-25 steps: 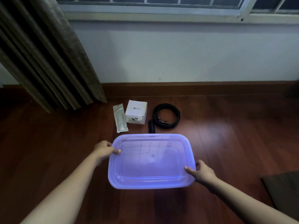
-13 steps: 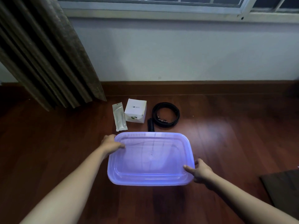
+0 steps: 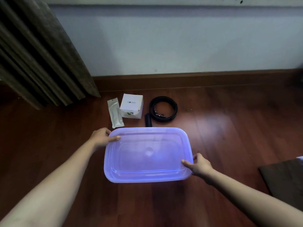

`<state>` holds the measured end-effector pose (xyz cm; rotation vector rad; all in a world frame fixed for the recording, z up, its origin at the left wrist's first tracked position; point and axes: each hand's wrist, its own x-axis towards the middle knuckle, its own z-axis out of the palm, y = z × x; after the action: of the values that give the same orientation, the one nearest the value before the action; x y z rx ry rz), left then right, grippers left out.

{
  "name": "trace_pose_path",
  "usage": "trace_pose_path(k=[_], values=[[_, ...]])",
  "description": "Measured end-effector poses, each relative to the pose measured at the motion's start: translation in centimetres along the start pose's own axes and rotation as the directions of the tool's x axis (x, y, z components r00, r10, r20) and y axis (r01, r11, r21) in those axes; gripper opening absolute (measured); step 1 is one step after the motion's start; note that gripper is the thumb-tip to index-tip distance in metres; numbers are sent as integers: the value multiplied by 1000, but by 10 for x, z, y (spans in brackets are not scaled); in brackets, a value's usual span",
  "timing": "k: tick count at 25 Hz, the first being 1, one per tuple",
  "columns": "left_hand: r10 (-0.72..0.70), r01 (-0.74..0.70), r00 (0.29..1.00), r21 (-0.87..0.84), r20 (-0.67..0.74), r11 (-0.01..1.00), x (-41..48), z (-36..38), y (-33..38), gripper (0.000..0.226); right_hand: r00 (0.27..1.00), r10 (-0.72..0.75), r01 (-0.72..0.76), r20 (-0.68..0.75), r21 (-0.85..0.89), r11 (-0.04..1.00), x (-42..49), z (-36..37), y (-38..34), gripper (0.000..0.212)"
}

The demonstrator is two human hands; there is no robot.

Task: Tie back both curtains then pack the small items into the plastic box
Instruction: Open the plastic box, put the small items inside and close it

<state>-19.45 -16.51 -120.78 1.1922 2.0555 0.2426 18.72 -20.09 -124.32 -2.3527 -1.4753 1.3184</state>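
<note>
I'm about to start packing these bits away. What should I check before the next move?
1. Grip on plastic box: left hand at far-left corner, right hand at near-right corner: ok.
2. Lid off for packing: not ok, it looks closed.
3. Items in sight: packet, white carton, belt on the floor beyond the box: ok.
4. Curtain tied back: cannot tell, no tie in view.
5. Box empty: cannot tell.

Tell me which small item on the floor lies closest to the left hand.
The flat clear plastic packet, just beyond the left hand gripping the purple plastic box; the white cardboard carton and coiled black belt lie farther right.
</note>
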Motion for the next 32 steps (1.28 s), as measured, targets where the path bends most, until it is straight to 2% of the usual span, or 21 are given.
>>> trace_pose_path(k=[2,6,12,16,20,23,26,27,28,30,32], values=[[19,-18,999,-35,27,999,3,-3,4,39,1000,2,-2,-7,-6,1000,0,-2,0,48],[72,-74,997,139,19,988,1,-2,9,37,1000,10,-11,25,30,1000,-3,-4,-2,46],[69,-73,997,139,36,988,0,-3,13,37,998,-67,67,-10,-33,997,-19,-16,-8,45],[55,-57,997,39,60,998,-3,3,16,39,998,-60,60,4,28,998,-28,-23,-6,46],[60,-58,998,89,-24,994,-9,-7,27,41,997,-64,66,-32,44,997,-37,-29,-15,44],[88,-87,994,24,-58,996,-15,-25,32,44,995,-88,91,-48,64,994,-38,-37,-24,39],[28,-28,1000,-181,-2,983,-23,-53,32,71,993,-107,111,-53,72,991,-45,-42,-51,35],[-10,2,999,-228,-32,974,-26,-63,30,77,992,-115,119,-53,80,990,-49,-43,-65,34],[-39,17,995,-236,-89,972,-30,-72,28,72,990,-132,136,-54,82,987,-53,-42,-79,32],[-71,21,973,-217,-222,976,-37,-91,20,50,984,-169,171,-50,55,984,-62,-34,-108,31],[-95,18,948,-247,-303,969,-42,-109,8,40,977,-203,204,-65,-3,979,-73,-17,-137,39]])
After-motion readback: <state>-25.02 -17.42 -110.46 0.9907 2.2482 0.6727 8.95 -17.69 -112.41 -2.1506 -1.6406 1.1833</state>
